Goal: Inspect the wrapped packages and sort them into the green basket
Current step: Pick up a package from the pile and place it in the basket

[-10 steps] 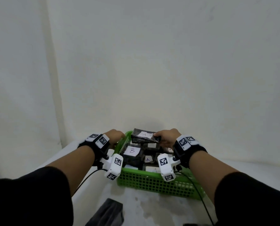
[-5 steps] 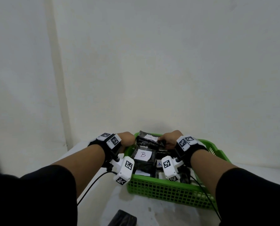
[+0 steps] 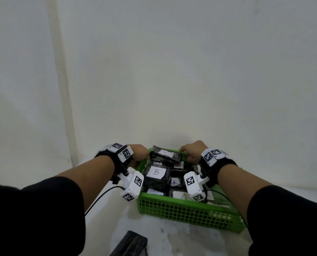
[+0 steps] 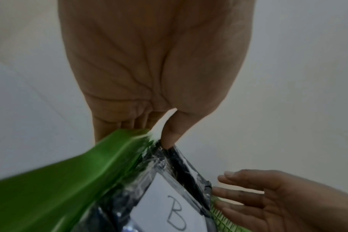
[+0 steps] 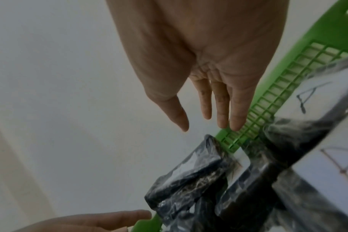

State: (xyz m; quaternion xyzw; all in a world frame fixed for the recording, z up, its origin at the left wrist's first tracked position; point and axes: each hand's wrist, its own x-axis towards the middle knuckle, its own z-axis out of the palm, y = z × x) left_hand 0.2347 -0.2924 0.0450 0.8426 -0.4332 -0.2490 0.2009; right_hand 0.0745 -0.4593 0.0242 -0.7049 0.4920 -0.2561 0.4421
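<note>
Packages [image 3: 166, 155] in green basket [image 3: 189, 212]: about six; one outside [image 3: 130, 245].

Both hands at green basket [image 3: 181, 209] far rim; pkg "A" [image 3: 166, 155] between.

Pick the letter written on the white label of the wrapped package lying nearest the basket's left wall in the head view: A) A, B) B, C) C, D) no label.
B: the package by the green basket's left wall bears a handwritten "B".
</note>
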